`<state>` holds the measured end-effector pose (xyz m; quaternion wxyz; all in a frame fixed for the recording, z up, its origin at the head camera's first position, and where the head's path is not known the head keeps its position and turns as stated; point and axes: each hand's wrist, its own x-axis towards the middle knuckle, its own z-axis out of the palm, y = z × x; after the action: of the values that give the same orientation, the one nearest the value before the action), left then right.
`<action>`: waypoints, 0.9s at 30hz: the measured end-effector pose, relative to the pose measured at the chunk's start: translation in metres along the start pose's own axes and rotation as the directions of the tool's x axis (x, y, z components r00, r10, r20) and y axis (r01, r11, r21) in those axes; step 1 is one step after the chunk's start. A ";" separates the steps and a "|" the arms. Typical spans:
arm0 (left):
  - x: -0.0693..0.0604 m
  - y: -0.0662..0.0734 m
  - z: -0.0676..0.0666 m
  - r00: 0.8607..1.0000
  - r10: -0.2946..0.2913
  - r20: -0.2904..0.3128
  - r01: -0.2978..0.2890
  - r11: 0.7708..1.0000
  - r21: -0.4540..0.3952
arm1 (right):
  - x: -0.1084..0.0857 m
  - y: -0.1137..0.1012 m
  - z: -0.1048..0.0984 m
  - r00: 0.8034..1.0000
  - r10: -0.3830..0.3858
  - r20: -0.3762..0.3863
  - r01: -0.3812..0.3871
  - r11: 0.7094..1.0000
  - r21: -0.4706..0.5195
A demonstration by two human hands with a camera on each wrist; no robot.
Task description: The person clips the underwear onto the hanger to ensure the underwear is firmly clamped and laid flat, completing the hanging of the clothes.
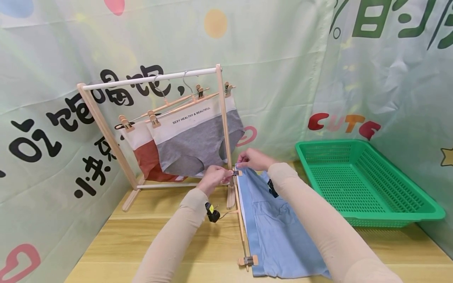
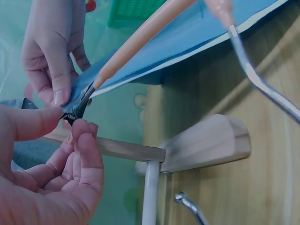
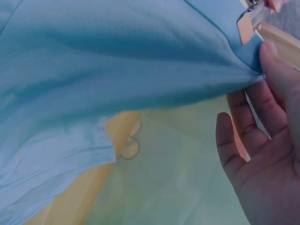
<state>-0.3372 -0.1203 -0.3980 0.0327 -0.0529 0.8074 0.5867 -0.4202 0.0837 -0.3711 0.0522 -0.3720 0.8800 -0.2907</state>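
Observation:
My left hand (image 1: 214, 179) pinches the far clip (image 1: 238, 173) of a clip hanger (image 1: 239, 220) between thumb and finger. At the far corner of a pair of light blue underpants (image 1: 283, 232), my right hand (image 1: 256, 159) pinches the waistband. The right wrist view shows that corner between thumb and fingers, with the wooden-toned clip (image 3: 244, 29) over the band beside them. Along the waistband lies the hanger's rod, its metal hook (image 1: 228, 214) pointing left. The near clip (image 1: 248, 260) sits at the waistband's other end. In the left wrist view, fingers partly hide the far clip.
Left of the hands, a wooden rack (image 1: 224, 118) carries grey underpants (image 1: 194, 145) and rust-red underpants (image 1: 146, 157) on clip hangers. A green plastic basket (image 1: 389, 216) stands at the right on the wooden table (image 1: 116, 239). Printed cloth (image 1: 269, 90) hangs behind.

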 end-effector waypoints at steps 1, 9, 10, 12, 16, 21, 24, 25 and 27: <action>-0.001 -0.001 0.001 1.000 -0.001 -0.007 0.001 1.000 0.007 | -0.001 0.002 0.001 1.000 -0.011 -0.006 0.011 1.000 -0.006; -0.009 -0.012 0.006 1.000 -0.012 -0.027 0.015 0.992 0.125 | -0.033 0.008 0.002 0.978 0.166 0.123 -0.136 0.965 -0.222; -0.010 -0.013 0.007 0.999 -0.010 -0.031 0.015 0.987 0.162 | -0.039 0.008 0.003 0.961 0.228 0.160 -0.181 0.947 -0.265; -0.010 -0.017 0.008 0.999 -0.012 -0.036 0.020 0.976 0.217 | -0.051 0.009 0.005 0.922 0.322 0.216 -0.239 0.910 -0.339; -0.009 -0.022 0.011 0.998 -0.049 -0.028 0.055 0.954 0.296 | -0.067 0.011 0.010 0.871 0.432 0.234 -0.321 0.862 -0.393; -0.005 -0.025 0.014 0.998 -0.057 -0.021 0.061 0.934 0.353 | -0.077 0.010 0.010 0.852 0.474 0.222 -0.349 0.831 -0.433; -0.003 -0.025 0.014 0.999 -0.048 -0.012 0.049 0.914 0.403 | -0.081 0.010 0.008 0.843 0.495 0.213 -0.368 0.818 -0.442; -0.003 -0.025 0.014 0.999 -0.041 -0.011 0.042 0.901 0.431 | -0.082 0.011 0.008 0.841 0.498 0.210 -0.375 0.818 -0.437; -0.004 -0.024 0.014 1.000 -0.029 -0.009 0.030 0.876 0.481 | -0.084 0.012 0.008 0.841 0.500 0.209 -0.381 0.820 -0.427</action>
<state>-0.3304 -0.1143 -0.4247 0.0533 -0.0559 0.9269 0.3672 -0.3649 0.1445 -0.3945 0.1861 -0.1997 0.9613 -0.0375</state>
